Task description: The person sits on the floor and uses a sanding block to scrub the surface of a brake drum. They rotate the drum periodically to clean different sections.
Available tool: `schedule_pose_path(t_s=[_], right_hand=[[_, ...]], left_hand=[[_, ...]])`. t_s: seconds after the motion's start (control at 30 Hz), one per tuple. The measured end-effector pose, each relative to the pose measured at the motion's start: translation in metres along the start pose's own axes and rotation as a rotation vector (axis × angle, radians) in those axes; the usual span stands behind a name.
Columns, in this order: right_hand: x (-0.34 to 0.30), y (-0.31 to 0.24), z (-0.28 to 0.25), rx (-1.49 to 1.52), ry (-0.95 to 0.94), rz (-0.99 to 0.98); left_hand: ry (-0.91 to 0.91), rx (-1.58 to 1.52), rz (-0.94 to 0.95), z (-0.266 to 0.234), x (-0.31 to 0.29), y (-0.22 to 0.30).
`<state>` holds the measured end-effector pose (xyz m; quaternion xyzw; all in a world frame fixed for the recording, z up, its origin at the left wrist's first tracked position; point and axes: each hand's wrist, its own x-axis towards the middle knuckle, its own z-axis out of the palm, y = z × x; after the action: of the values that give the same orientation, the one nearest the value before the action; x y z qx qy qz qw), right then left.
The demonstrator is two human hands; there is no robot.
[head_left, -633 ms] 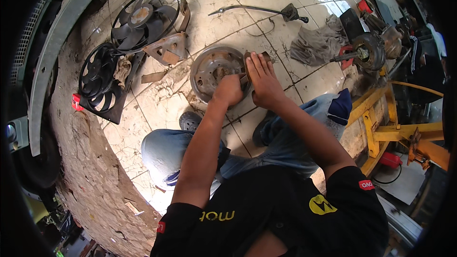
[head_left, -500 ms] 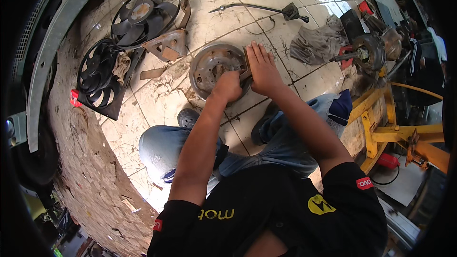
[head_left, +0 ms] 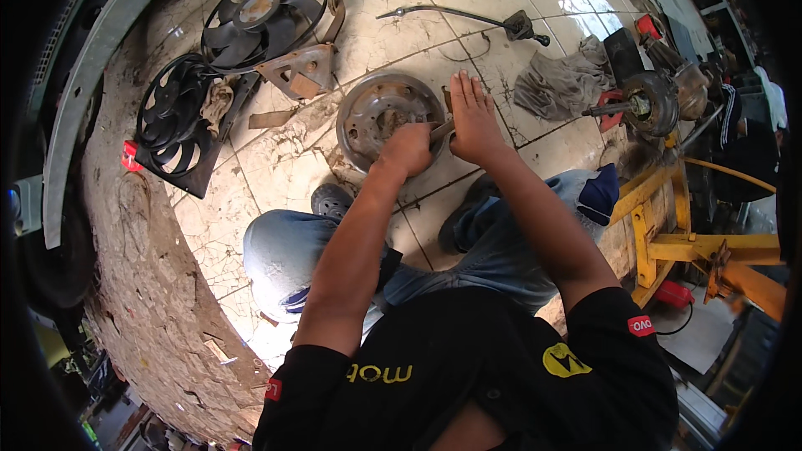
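Rusty wheel (head_left: 383,114)'s at your twelve o'clock. Your left hand (head_left: 407,150) is clenched around a flat strip (head_left: 442,130) at its five. Your right hand (head_left: 476,121), fingers straight, just slid outward at three, so you're probably bracing further off the rim now.

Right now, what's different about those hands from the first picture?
The right hand, open flat, has shifted slightly right and forward, away from the round metal part. The left hand still grips the brown piece; nothing was visibly let go. The larger fan and grey cloth stayed put.
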<state>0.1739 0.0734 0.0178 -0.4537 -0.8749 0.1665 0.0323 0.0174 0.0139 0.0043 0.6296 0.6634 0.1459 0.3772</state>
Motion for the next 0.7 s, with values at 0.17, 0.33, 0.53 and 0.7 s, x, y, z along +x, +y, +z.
schedule_pose_path(t_s=[0.17,0.33,0.53,0.7], right_hand=[[-0.018,0.001,0.014,-0.006,0.065,-0.069],[0.001,0.02,0.013,0.056,0.035,-0.093],[0.018,0.044,-0.038,0.328,-0.288,0.139],[-0.009,0.043,-0.021,0.317,0.08,-0.181]], left_hand=[[-0.029,-0.018,-0.002,0.007,-0.002,-0.004],[-0.023,-0.036,0.003,-0.001,-0.004,0.001],[-0.017,-0.061,0.0,-0.008,-0.006,0.004],[0.001,-0.047,-0.003,-0.012,-0.004,0.007]])
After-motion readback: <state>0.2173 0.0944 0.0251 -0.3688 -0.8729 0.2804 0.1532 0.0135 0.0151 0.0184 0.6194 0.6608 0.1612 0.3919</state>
